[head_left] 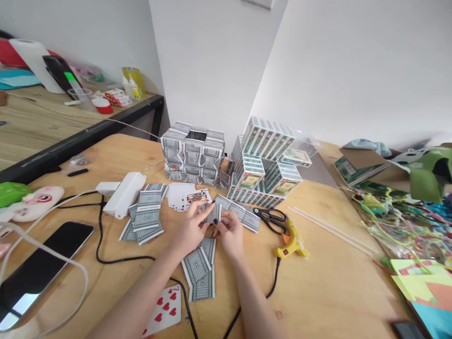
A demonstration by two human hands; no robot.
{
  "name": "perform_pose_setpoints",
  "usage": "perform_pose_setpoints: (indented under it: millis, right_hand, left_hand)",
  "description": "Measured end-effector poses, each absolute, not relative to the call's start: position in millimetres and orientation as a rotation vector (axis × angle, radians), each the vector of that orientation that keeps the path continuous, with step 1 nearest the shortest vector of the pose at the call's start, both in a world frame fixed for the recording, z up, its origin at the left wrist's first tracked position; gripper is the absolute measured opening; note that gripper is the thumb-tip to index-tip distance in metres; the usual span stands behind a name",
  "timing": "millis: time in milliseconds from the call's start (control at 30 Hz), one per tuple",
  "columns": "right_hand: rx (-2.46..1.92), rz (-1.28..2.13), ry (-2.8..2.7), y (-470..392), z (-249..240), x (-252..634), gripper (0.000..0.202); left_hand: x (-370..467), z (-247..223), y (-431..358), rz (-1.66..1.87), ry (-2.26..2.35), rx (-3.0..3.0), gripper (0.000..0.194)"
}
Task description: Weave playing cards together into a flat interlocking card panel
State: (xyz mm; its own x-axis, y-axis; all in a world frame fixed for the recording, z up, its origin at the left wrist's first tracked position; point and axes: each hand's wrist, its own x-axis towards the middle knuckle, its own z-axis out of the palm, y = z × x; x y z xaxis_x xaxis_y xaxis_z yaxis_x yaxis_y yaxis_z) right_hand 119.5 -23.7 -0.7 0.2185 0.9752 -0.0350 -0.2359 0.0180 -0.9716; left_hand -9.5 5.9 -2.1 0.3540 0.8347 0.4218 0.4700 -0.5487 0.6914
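Observation:
Between my two hands is a playing card (pixel 213 214) with a grey patterned back. My left hand (pixel 193 226) pinches its left side, and my right hand (pixel 229 230) holds its right edge. Just behind them lies a row of joined cards (pixel 243 214). Folded cards (pixel 199 270) rest on the table below my hands, and a stack of folded cards (pixel 146 216) lies to the left. Loose white cards (pixel 178 195) and a face card (pixel 197 195) are beyond my left hand. A box-like structure made of cards (pixel 194 155) stands at the back.
Green card boxes (pixel 254 174) are piled at the back right. Black scissors (pixel 271 219) and a yellow glue gun (pixel 291 241) lie right of my hands. A phone (pixel 42 268), a white power strip (pixel 125 194) and cables are at left. Yarn (pixel 388 226) and coloured paper (pixel 423 287) are far right.

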Motion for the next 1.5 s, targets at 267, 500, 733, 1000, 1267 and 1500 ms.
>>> perform_pose_setpoints:
  millis: [267, 500, 733, 1000, 1267, 1500]
  right_hand:
    - [-1.139, 1.171, -0.816, -21.5, 5.0, 123.0, 0.031]
    - [-1.191, 1.247, -0.906, -25.7, 2.6, 114.6, 0.034]
    - [-1.462, 0.951, -1.074, -30.1, -3.2, 109.4, 0.032]
    - [-1.644, 0.555, -1.317, -36.2, -0.2, 105.2, 0.025]
    - [-1.602, 0.641, -1.252, -34.2, -1.5, 107.9, 0.024]
    - [-1.416, 0.935, -0.934, -27.8, 0.9, 112.5, 0.049]
  left_hand:
    - [-1.9, 7.6, 0.2, 1.119, 1.042, 1.884, 0.056]
    - [1.0, 1.2, 4.4, 1.023, 1.345, 1.756, 0.03]
    - [4.2, 3.8, -1.2, 1.002, 1.397, 1.87, 0.037]
    - [2.3, 6.6, -1.0, 1.021, 1.388, 1.939, 0.037]
    - [-0.5, 2.7, -1.6, 0.957, 1.471, 2.138, 0.034]
    - [-15.5, 9.0, 11.5, 1.164, 1.647, 1.994, 0.03]
